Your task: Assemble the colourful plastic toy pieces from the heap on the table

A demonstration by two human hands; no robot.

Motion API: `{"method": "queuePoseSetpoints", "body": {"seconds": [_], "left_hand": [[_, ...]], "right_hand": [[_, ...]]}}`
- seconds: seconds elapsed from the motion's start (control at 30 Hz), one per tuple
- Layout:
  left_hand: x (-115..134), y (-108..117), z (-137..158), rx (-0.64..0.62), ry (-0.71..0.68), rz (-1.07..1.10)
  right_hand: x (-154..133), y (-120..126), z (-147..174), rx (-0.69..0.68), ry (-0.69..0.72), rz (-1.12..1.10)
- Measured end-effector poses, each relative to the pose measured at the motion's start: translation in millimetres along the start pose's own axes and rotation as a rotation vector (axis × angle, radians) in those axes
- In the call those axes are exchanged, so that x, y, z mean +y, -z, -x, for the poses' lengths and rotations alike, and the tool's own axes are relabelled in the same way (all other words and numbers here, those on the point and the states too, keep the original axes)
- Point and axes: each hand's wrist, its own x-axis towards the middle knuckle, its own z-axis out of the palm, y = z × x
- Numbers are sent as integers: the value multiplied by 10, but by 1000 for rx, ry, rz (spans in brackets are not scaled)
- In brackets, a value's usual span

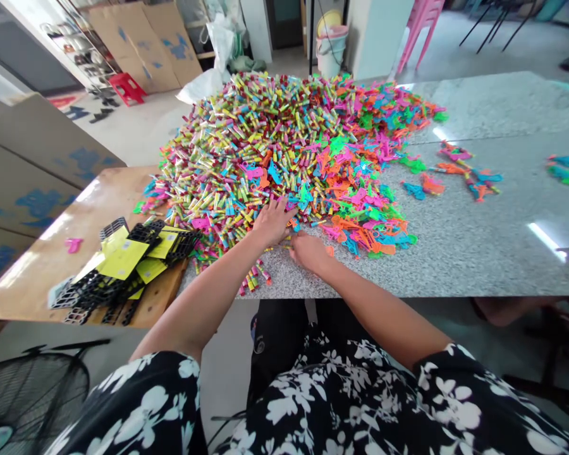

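I see both hands at the front edge of the big heap on the grey counter [478,249]. The left hand [271,222] lies palm down on the edge of the heap, fingers apart. The right hand [308,249] is bent just beside it, low on the stone. From up here it is too small and hidden for me to tell if that grip is shut on something.

The little tubes [237,158] make up most of the heap, in the middle and to the left. The bright plastic pieces [360,196] lie mostly on the right side, and some sit in among the tubes.

The heap is tall and loose, so I think a hard pull at the bottom could make it slide down over the fingers. The pieces look tangled, so tugging one could drag out its friends.

A few loose tubes [253,278] lie near the front edge, close to the left arm [213,287]. A bump from it could roll them onto the floor [227,373].

The black frames [114,287] with yellow cards [123,259] are messily stacked at the edge of the wooden counter [33,278]. If that arm swings wide, they could tip off.
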Motion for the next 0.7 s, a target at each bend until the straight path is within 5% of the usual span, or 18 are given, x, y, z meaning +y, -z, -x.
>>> {"method": "queuePoseSetpoints", "body": {"seconds": [0.13, 0.23, 0.4, 0.47, 0.57, 0.7], "left_hand": [[9, -105, -109, 41, -108, -32], [-8, -153, -129, 53, -148, 72], [60, -132, -64, 273, 93, 607], [180, -111, -15, 361, 242, 968], [394, -71, 66, 281, 293, 1434], [569, 8, 151, 162, 269, 1590]], "right_hand": [[258, 80, 17, 154, -222, -290], [499, 138, 38, 276, -347, -768], [680, 182, 87, 375, -283, -1426], [658, 188, 95, 381, -225, -1518], [594, 201, 97, 368, -159, -1575], [569, 231, 121, 371, -129, -1586]]}}
